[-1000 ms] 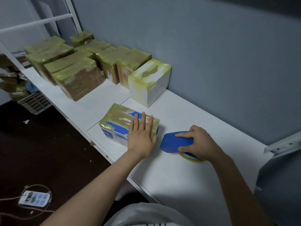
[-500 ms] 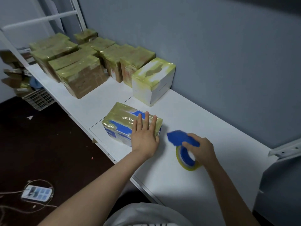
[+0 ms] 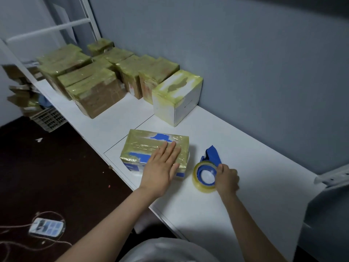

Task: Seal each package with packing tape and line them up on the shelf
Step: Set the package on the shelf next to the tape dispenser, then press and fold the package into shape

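While left hand (image 3: 160, 168) stays flat on package (image 3: 149, 144), fingers (image 3: 171, 151) straight, right hand (image 3: 227, 179) grips tape dispenser (image 3: 212, 156), now tipped upright

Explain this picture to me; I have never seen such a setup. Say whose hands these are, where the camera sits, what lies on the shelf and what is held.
No machine here: a person works bare-handed, filmed by one head-worn camera looking down. The left hand lies flat on a taped blue-and-white package on the white shelf. The right hand grips a blue tape dispenser beside it. Farther back, a taped white box and taped brown boxes stand by the wall.
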